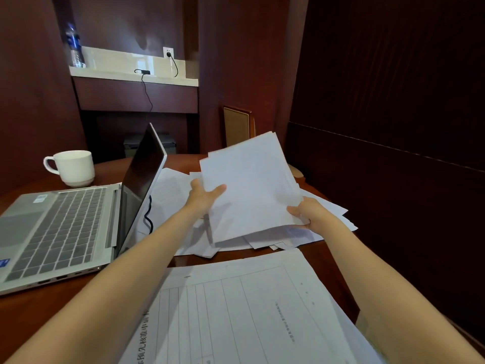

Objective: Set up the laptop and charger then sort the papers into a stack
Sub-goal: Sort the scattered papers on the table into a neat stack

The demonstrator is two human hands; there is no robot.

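Observation:
A bundle of white papers [252, 185] is lifted off the table, tilted up, above a loose heap of more sheets [278, 239]. My left hand [203, 195] grips the bundle's left edge and my right hand [308, 215] grips its lower right corner. A silver laptop [68, 232] stands open on the left of the wooden table [312, 256], its screen dark. A black charger cable [148, 216] runs behind the laptop's lid; the charger brick [143, 72] lies on the far shelf, plugged into a wall socket [168, 52]. A printed form [236, 311] lies close to me.
A white mug [72, 166] stands beyond the laptop at the left. A water bottle [74, 47] is on the pale shelf at the back. A chair back [237, 126] rises behind the table. Dark wall panels close in on the right.

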